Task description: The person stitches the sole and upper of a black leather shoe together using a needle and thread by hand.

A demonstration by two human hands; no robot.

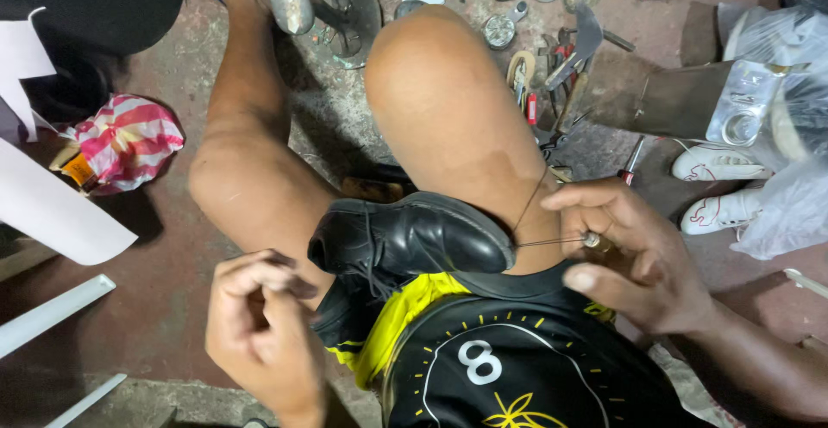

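Note:
A black leather lace-up shoe (414, 238) lies on its side across my lap, between my bare thighs. My right hand (630, 251) pinches a thin metal awl (561, 241) whose shaft points left into the shoe's heel end. A dark thread (530, 199) runs up from the awl's shaft over my thigh. My left hand (259, 324) is curled closed just left of the shoe's toe, apparently pinching thread; what it holds is hidden by the fingers.
On the concrete floor ahead lie several tools, pliers, tins and shoe soles (552, 57). White sneakers (720, 165) and clear plastic bags (780, 135) sit at the right. A striped red-and-white bag (125, 139) and white boards (52, 212) lie at the left.

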